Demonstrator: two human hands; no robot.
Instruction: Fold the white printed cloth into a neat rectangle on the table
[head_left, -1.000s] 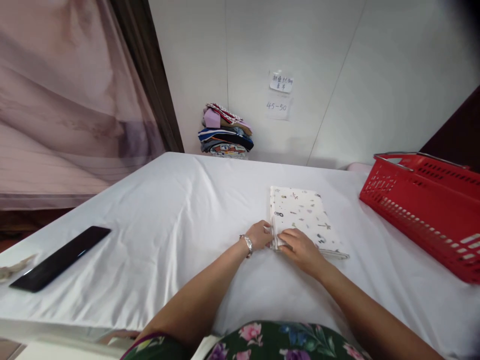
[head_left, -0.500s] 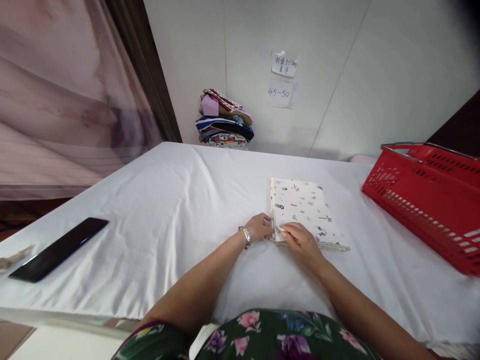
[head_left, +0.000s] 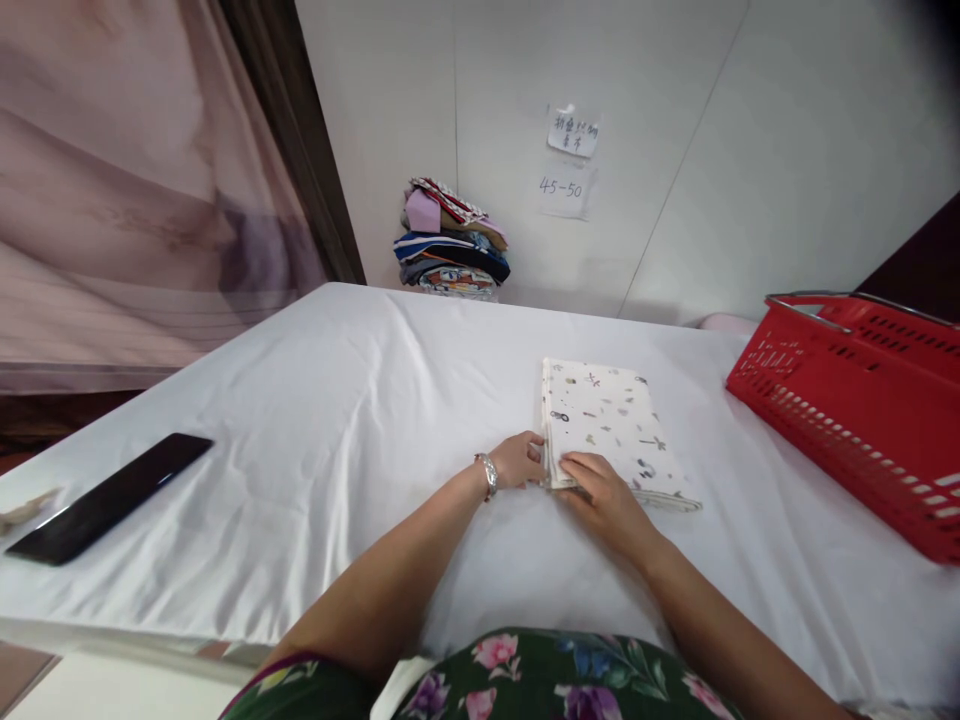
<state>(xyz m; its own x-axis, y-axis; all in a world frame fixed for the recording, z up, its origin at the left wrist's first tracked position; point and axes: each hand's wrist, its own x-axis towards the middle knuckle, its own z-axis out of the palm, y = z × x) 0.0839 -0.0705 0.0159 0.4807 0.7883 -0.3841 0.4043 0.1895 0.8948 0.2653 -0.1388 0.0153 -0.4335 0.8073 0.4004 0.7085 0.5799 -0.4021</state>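
Observation:
A folded white cloth [head_left: 607, 410] with small printed figures lies right of centre on the white-covered table, its layers showing along the left and near edges. My left hand [head_left: 520, 460], with a silver bracelet at the wrist, has its fingers curled at the cloth's left edge, close to the near corner. At that same corner my right hand [head_left: 600, 490] grips the near edge, fingers on top and thumb low at the side. The fingertips of my left hand are partly hidden against the layers.
A red plastic basket [head_left: 847, 400] with metal handles stands at the right. On the left lies a flat black glossy slab [head_left: 112, 497]. Beyond the far table edge is a stack of folded fabrics [head_left: 454, 245] against the wall. A pinkish curtain [head_left: 135, 200] hangs at left.
My right hand has shifted slightly down, from pinching the top layer near the corner to gripping the near edge. My left hand stays at the left edge.

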